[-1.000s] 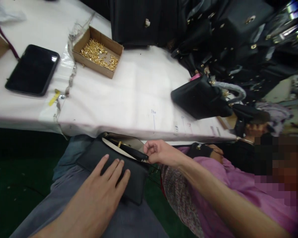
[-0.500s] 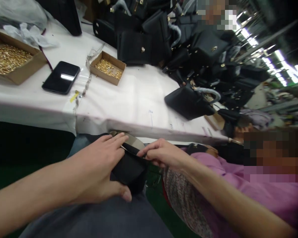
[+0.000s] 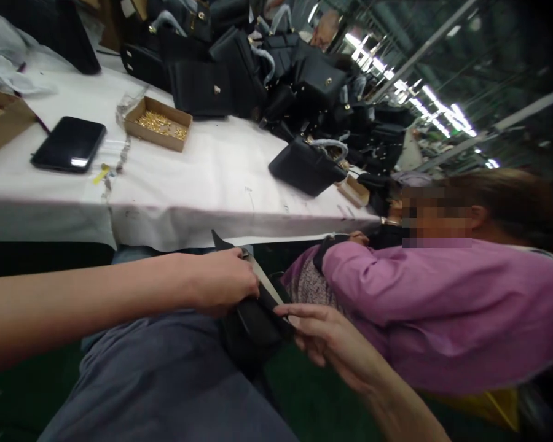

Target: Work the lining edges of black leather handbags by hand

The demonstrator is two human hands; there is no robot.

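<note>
A black bag with a light beige lining rests on my lap, below the table's front edge. My left hand is closed on its upper edge, fingers curled over and partly hidden. At the other end of the opening, my right hand pinches the edge between thumb and fingers. Between the two hands runs a pale strip of lining. A dark pointed flap sticks up beyond my left hand. The bag's lower part is dark and hard to make out.
On the white-covered table are a cardboard box of small gold metal pieces, a black phone, a larger box and a black handbag. Many black bags are piled behind. A co-worker in a pink top sits close at right.
My left hand has gone from spread over the bag to closed on its edge. My right hand has moved slightly right and down. The view has swung right, and the bag is tilted differently.
</note>
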